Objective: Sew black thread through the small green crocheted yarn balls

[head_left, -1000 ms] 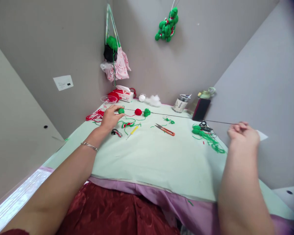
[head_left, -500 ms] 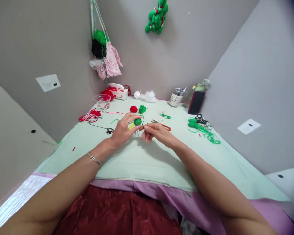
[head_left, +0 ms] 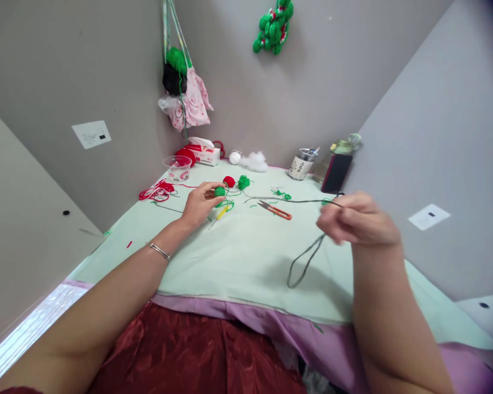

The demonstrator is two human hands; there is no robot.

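Observation:
My left hand (head_left: 201, 203) is closed around a small green crocheted ball (head_left: 220, 192) at the table's middle. Out to the right, my right hand (head_left: 353, 219) is pinched on a dark yarn strand (head_left: 287, 200), which runs stretched toward the left. A loop of the same strand hangs below the right fingers. If a needle is in that pinch, I cannot make it out. Just below the ball lies a crochet hook with a yellow handle (head_left: 222, 213). Orange-handled thread snips (head_left: 276, 210) rest between my hands.
A red ball (head_left: 229, 181) and green yarn bundle (head_left: 244, 182) lie behind the left hand. Red yarn (head_left: 158, 191), a clear plastic tub (head_left: 177, 168) and a tissue box (head_left: 205, 152) stand left. White stuffing (head_left: 255, 161), a pen holder (head_left: 301, 164) and a phone (head_left: 337, 173) are at the back.
My right hand has moved from beside the ball far to the right, drawing the dark yarn out. The left hand has shifted slightly left with the ball, and the snips show fully now.

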